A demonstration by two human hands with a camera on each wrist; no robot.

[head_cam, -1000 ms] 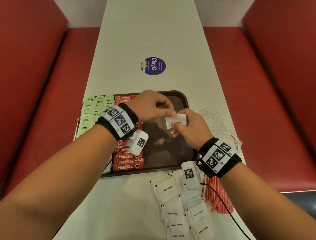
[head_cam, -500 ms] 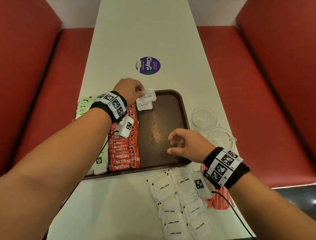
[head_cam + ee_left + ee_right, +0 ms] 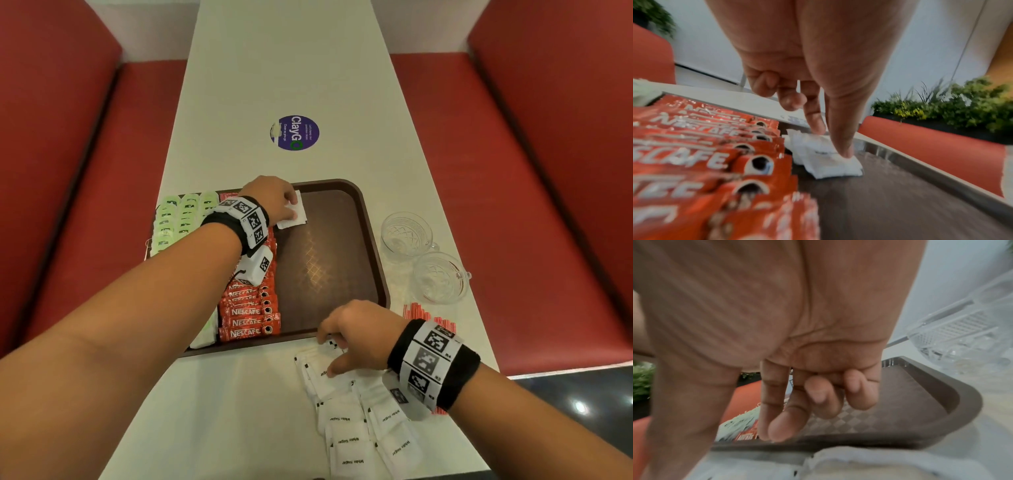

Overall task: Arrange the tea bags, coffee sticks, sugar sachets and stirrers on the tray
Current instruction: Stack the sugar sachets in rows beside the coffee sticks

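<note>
The left hand (image 3: 270, 198) presses straight fingertips (image 3: 844, 152) on white sugar sachets (image 3: 830, 160) at the far end of the brown tray (image 3: 373, 246), beside the red Nescafe sticks (image 3: 251, 311). The right hand (image 3: 356, 335), fingers loosely curled and holding nothing, hovers over the loose sugar sachet pile (image 3: 363, 431) on the white table (image 3: 294, 68).

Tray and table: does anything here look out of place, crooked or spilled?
Nothing is spilled or damaged. On the tray the tea bags and coffee sticks lie in tidy rows. The sugar sachets on the table are a loose, overlapping heap, and the two sachets on the tray overlap slightly askew.
</note>
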